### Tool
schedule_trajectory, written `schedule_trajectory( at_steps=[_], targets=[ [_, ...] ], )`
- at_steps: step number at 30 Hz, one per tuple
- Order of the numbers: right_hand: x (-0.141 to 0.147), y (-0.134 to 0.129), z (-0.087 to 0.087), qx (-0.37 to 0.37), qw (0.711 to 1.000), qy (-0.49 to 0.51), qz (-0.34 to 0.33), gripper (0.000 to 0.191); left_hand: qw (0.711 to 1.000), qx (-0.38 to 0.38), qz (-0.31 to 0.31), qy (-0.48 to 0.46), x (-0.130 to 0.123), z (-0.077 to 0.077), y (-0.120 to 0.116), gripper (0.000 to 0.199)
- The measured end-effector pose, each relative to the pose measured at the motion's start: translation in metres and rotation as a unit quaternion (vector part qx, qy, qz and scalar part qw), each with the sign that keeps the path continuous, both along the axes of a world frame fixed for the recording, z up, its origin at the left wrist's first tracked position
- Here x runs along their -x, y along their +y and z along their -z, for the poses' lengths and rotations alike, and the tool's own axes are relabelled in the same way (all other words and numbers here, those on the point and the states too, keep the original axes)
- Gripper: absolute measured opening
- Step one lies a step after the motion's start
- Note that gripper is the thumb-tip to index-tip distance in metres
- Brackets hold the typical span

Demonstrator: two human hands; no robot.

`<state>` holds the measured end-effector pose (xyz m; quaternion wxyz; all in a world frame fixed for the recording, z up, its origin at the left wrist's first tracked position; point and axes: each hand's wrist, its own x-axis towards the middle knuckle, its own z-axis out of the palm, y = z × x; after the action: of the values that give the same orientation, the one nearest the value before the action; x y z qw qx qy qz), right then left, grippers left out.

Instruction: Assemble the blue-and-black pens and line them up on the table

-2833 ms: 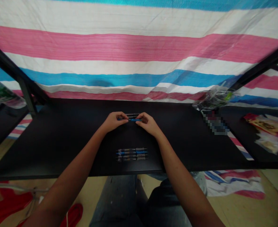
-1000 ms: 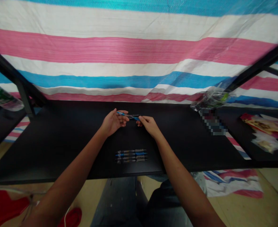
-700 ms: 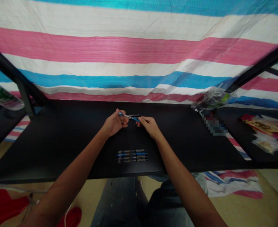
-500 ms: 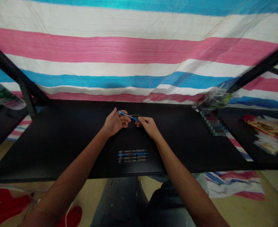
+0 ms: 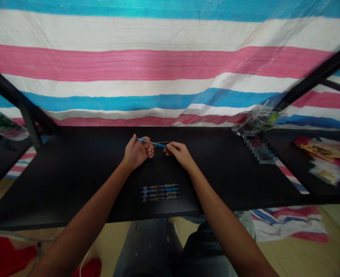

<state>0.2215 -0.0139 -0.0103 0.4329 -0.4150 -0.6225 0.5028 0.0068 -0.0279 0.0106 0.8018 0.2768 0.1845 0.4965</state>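
Observation:
A blue pen spans the gap between my hands above the black table. My left hand is closed around its left part, palm turned up, with a blue end showing by the thumb. A thin pale stretch shows between the hands; I cannot tell whether the pen is in one piece. My right hand pinches the blue grip at the other end. Just behind lies a dark pen, partly hidden by my fingers. Nearer to me, several pens, dark and blue, lie side by side in a row.
The black table stands against a striped plastic sheet. At its right are a clear plastic bag and a blurred-out flat object. Food packets lie farther right. A bottle-like container is at far left.
My left hand has closed more around the blue pen and shifted slightly left, hiding more of the barrel. My right hand keeps its pinch. The camera view has shifted a little.

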Motion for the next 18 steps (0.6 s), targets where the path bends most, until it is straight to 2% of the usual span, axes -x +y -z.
schedule_trajectory(
  at_steps=[8,18],
  targets=[
    [-0.0026,0.0001,0.0007,-0.001,0.999,0.035,-0.007,0.033,1.0,0.002,-0.026,0.005,-0.0026,-0.0048,-0.0016,0.05],
    [-0.0026,0.0027,0.0056,-0.028,0.999,0.012,0.044,0.031,1.0,-0.009,-0.024,-0.003,-0.0016,-0.0087,-0.0034,0.057]
  ],
)
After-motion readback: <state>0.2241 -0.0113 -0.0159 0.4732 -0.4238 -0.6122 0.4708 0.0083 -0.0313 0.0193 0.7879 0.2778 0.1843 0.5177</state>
